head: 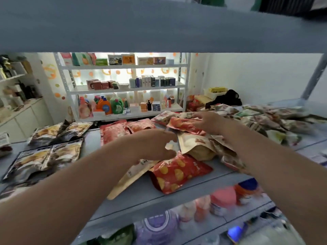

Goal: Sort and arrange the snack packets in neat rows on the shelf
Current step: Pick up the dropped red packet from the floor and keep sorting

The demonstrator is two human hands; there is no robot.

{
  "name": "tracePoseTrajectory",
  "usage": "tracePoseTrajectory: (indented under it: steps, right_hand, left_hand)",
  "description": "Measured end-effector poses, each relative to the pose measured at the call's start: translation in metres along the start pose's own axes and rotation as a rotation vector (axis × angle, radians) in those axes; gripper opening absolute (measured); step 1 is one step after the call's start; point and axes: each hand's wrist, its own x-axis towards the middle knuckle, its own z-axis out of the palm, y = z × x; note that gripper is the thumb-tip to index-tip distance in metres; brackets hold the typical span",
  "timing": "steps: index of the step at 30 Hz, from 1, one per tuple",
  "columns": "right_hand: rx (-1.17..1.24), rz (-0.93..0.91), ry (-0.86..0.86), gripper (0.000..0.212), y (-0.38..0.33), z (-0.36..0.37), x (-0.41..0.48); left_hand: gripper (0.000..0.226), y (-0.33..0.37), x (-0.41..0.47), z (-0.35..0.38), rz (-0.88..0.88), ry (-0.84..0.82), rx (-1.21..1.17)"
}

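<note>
Red chip packet (178,174) lies ctr-bottom, at front of grey shelf (159,198). Dark packets (47,154) in rows, left. L hand (154,145) ctr, fingers curved over beige packets (192,144); grip can't tell. R hand (208,122) ctr-right, further back, fingers fairly straight, resting on red packet (184,125).

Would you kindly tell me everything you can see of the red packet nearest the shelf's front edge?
The red packet is a glossy, puffed foil pouch printed with yellow crisps and white lettering. It lies flat and askew on the grey shelf, near the front edge. Its left end touches a beige packet; the left hand hovers just behind it.
</note>
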Motion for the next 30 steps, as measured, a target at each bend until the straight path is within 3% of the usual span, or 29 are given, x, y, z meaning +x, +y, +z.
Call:
tracePoseTrajectory:
  steps: [4, 7, 10, 13, 15, 19, 23, 26, 30]
  right_hand:
    - [-0.141, 0.064, -0.169, 0.078, 0.022, 0.005, 0.006]
    - [-0.119, 0.046, -0.199, 0.091, 0.031, 0.003, 0.020]
    - [-0.252, -0.058, -0.203, 0.080, 0.029, -0.004, 0.027]
    - [-0.483, -0.222, -0.136, 0.048, 0.019, -0.004, 0.024]
    - [-0.589, -0.313, -0.039, 0.038, 0.016, 0.000, 0.023]
    - [-0.612, -0.457, 0.158, 0.038, 0.020, 0.004, 0.029]
    - [-0.539, -0.476, 0.103, 0.039, 0.013, 0.006, 0.036]
    - [-0.533, -0.556, 0.208, 0.026, 0.006, -0.001, 0.030]
    - [-0.444, -0.665, 0.350, 0.030, -0.011, -0.021, 0.010]
  left_hand:
    - [0.076, 0.043, -0.008, 0.015, -0.005, -0.143, 0.106]
    - [0.095, 0.060, -0.009, 0.024, -0.086, -0.169, 0.152]
    - [0.101, 0.074, -0.011, 0.029, -0.160, -0.182, 0.157]
    - [0.102, 0.089, -0.016, 0.031, -0.227, -0.176, 0.155]
    - [0.096, 0.099, -0.020, 0.031, -0.269, -0.153, 0.145]
    - [0.073, 0.113, -0.031, 0.032, -0.371, -0.058, 0.060]
    - [0.057, 0.122, -0.054, 0.028, -0.452, 0.094, -0.049]
    - [0.044, 0.123, -0.078, 0.017, -0.529, 0.167, -0.124]
    - [0.037, 0.105, -0.124, -0.012, -0.649, 0.294, -0.614]
